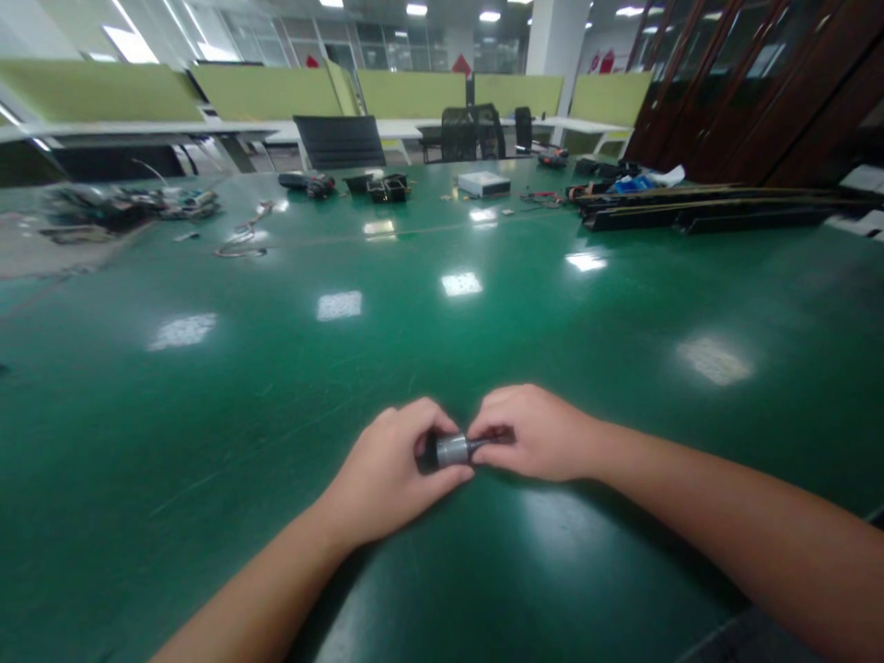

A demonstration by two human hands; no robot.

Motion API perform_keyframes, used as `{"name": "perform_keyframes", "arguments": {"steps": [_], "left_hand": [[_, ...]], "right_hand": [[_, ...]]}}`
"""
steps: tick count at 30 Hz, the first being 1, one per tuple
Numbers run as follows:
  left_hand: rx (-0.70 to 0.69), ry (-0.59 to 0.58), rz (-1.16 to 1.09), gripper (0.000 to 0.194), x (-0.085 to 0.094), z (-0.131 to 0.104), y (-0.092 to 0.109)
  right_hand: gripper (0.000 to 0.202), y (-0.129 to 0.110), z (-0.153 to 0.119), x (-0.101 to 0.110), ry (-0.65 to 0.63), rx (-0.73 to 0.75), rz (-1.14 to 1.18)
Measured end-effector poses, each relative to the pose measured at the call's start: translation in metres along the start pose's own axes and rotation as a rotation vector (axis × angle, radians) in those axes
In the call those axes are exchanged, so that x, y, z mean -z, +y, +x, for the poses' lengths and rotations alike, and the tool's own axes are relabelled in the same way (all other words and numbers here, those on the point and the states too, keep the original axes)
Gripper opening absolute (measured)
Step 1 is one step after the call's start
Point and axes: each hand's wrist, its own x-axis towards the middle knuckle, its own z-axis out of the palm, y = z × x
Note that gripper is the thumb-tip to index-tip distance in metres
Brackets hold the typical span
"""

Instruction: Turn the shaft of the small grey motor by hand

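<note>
Low in the middle of the head view, my left hand (397,470) is wrapped round a small cylinder (453,449) with a silver metal band and a dark end. A thin dark shaft sticks out of the cylinder's right side. My right hand (529,433) pinches that shaft between thumb and fingers. Both hands are close together, just over the green table (387,359). The far end of the shaft is hidden by my right fingers, and part of the dark end by my left hand.
Tangled parts (124,207) lie at the far left, near a loose cable (241,241). Along the back are black parts (387,188) and a silver box (483,184). Long dark rails (704,210) lie at the back right. Chairs (338,143) stand beyond.
</note>
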Motion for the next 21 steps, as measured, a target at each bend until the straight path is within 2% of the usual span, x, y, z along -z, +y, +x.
{"name": "perform_keyframes", "arguments": {"steps": [2,8,21], "left_hand": [[-0.012,-0.003,-0.004,0.032,0.0016,0.0,0.0008],[-0.037,-0.02,-0.014,0.021,0.0039,0.0008,0.002],[-0.032,-0.018,0.0,0.022,0.0024,0.0014,0.0026]], "right_hand": [[0.014,0.0002,-0.0009,0.0002,0.003,-0.004,0.001],[0.013,0.0013,-0.0018,0.0021,0.003,0.002,0.015],[0.012,0.0019,-0.0027,0.0026,-0.013,0.031,-0.014]]}}
